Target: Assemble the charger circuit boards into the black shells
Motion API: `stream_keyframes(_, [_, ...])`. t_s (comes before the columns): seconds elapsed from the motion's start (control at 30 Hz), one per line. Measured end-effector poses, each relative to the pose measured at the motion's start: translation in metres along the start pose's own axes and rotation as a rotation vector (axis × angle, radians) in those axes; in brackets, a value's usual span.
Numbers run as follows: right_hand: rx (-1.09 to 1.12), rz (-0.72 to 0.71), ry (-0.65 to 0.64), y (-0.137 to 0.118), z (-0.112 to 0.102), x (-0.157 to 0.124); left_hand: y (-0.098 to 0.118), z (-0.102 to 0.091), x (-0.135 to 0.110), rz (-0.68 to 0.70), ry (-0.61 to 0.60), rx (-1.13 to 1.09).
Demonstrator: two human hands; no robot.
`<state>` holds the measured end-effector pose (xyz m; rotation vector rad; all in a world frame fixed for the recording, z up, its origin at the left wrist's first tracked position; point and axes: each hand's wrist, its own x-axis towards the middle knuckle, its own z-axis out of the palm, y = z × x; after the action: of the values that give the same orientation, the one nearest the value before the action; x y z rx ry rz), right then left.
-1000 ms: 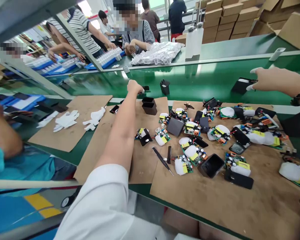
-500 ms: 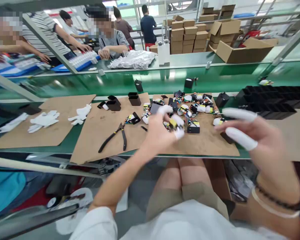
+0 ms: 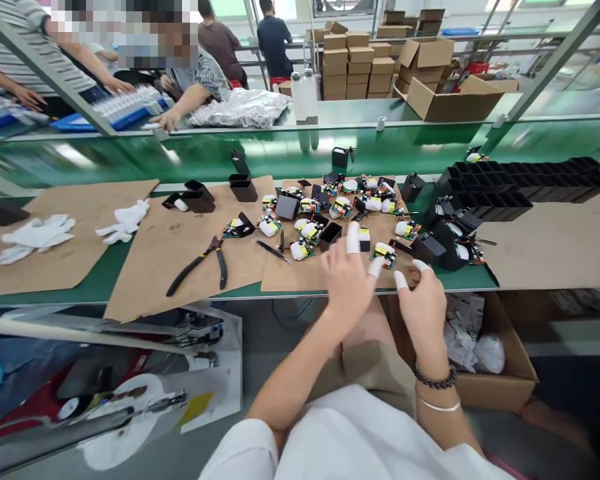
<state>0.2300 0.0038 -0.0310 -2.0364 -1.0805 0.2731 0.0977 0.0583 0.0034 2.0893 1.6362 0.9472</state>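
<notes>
My left hand [image 3: 349,277] is over the brown cardboard, index finger and thumb apart in white finger cots. Its index finger partly covers a black case with a white part [image 3: 365,239]. A small circuit board [image 3: 384,255] with yellow and white parts lies just beyond the left thumb tip; whether they touch is unclear. My right hand [image 3: 424,300] is at the table's front edge, thumb and forefinger in white cots and slightly apart, nothing visible between them. Beyond its fingertips sits a closed black case [image 3: 428,247]. An empty black case [image 3: 330,235] stands left of my hands.
Several circuit boards [image 3: 340,207] crowd the cardboard. Black-handled cutters [image 3: 197,267] and tweezers [image 3: 274,252] lie left. Rows of black cases [image 3: 495,205] stand right, white gloves [image 3: 37,237] far left. A green conveyor [image 3: 280,157] runs behind; people work across it.
The circuit board my left hand was holding is out of its grasp. My right hand has moved left and nearer the front edge. The camera view has shifted right.
</notes>
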Motion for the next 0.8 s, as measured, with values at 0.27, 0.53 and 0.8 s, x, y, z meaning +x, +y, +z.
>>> stream_keyframes(0.27, [-0.431, -0.069, -0.062, -0.035, 0.036, 0.012, -0.05, -0.02, 0.034, -0.041, 0.09, 0.201])
stream_keyframes(0.53, [-0.548, -0.228, -0.284, -0.026, 0.012, 0.048, -0.062, -0.026, -0.002, 0.026, 0.045, -0.063])
stream_keyframes(0.8, [-0.605, -0.281, -0.509, -0.057, 0.009, 0.099, -0.073, -0.019, -0.009, -0.158, -0.292, -0.417])
